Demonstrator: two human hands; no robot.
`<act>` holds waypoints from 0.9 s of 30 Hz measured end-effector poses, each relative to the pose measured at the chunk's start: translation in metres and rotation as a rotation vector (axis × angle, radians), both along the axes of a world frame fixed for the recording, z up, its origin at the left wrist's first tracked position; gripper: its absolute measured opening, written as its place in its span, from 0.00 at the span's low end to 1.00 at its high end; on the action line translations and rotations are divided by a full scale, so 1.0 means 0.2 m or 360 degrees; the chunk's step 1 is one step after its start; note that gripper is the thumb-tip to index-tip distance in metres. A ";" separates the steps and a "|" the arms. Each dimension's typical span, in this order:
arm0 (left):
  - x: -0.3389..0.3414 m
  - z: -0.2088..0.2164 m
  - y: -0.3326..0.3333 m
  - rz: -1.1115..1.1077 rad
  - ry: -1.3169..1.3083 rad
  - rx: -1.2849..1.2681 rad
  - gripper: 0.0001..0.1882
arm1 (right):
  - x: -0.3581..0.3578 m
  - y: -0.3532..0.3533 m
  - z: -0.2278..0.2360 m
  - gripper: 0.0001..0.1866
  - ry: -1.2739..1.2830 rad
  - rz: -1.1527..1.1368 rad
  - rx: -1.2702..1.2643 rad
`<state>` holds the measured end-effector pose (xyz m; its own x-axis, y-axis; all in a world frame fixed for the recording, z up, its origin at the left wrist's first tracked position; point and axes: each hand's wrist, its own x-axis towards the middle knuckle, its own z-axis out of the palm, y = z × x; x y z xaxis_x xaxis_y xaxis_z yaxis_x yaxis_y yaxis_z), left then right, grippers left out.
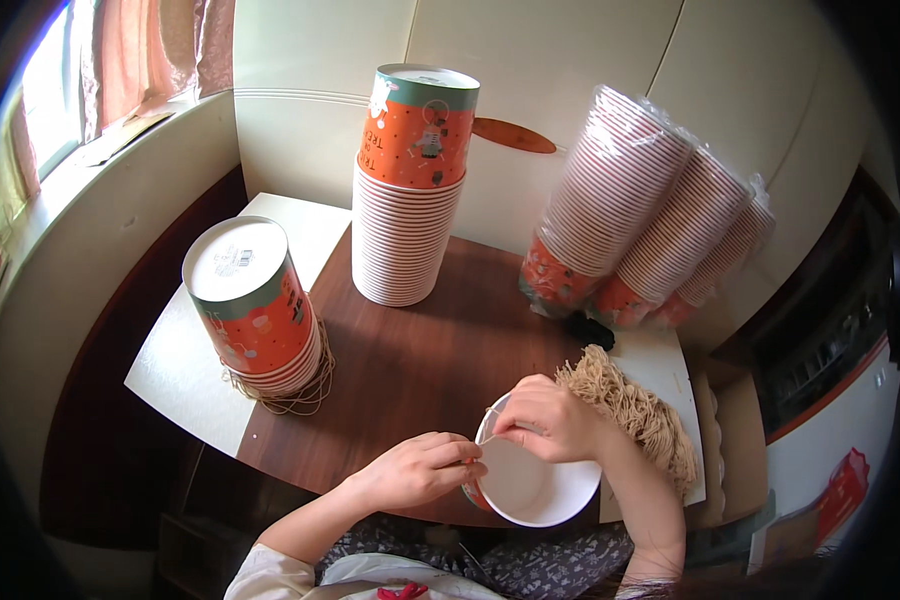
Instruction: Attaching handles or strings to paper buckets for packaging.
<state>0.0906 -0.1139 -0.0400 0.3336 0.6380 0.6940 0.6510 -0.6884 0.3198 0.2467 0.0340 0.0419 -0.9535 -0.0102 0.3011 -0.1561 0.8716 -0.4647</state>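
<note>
Two bare hands work at the left side of the rim of a paper bucket (568, 492), white inside and orange outside, tilted with its mouth up at the near edge of the tabletop (390, 372); whether it rests there or on the lap I cannot tell. The left hand (422, 468) has its thumb and fingers together, clamped on a thin cord (484, 438) just at the rim. The right hand (550, 420) reaches over the bucket's mouth, its fingertips pinched on the same cord. Just beyond the right wrist, a tan cord bundle (635, 415) lies along the right edge of the tabletop. Near the far edge stands a tall bucket stack (410, 215), upside down; toward the left edge stands a short bucket stack (255, 325), also inverted, with loose cord loops (300, 402) around its lower end. Plastic-wrapped stacks (620, 190) lean at the far right corner, beside a small black item (592, 331).
</note>
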 end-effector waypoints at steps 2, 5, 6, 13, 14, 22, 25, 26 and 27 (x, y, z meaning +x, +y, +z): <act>0.00 -0.02 0.00 -0.0029 -0.0144 -0.0063 0.14 | 0.01 -0.05 0.00 0.07 0.0139 -0.0058 0.0007; 0.00 -0.01 0.01 0.0071 -0.0659 -0.0251 0.18 | 0.02 -0.09 0.00 0.07 0.0110 -0.0091 -0.0062; 0.01 0.01 0.00 0.0154 -0.0718 -0.0368 0.17 | 0.02 -0.11 0.00 0.07 0.0089 -0.0119 -0.0115; 0.01 0.04 0.08 0.0120 -0.0700 -0.0359 0.06 | -0.01 -0.10 -0.02 0.07 0.0145 -0.0124 -0.0068; 0.01 0.04 0.07 0.0151 -0.0729 -0.0375 0.06 | 0.00 -0.10 -0.01 0.07 0.0195 -0.0105 -0.0069; -0.02 -0.04 0.06 0.0125 -0.0797 -0.0410 0.06 | 0.04 -0.09 -0.02 0.05 0.0152 -0.0101 0.0108; -0.01 -0.02 0.06 0.0107 -0.0821 -0.0449 0.08 | 0.04 -0.10 -0.02 0.05 0.0147 -0.0111 0.0155; 0.00 0.00 0.05 0.0104 -0.0819 -0.0449 0.08 | 0.03 -0.10 -0.01 0.05 0.0212 -0.0143 0.0140; 0.00 0.01 0.05 0.0133 -0.0927 -0.0507 0.08 | 0.02 -0.10 -0.01 0.05 0.0278 -0.0176 0.0125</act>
<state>0.0906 -0.1047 -0.0376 -0.0980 0.8490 0.5191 0.3577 -0.4567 0.8145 0.2514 0.0135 0.0391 -0.8835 0.0613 0.4644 -0.1299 0.9204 -0.3688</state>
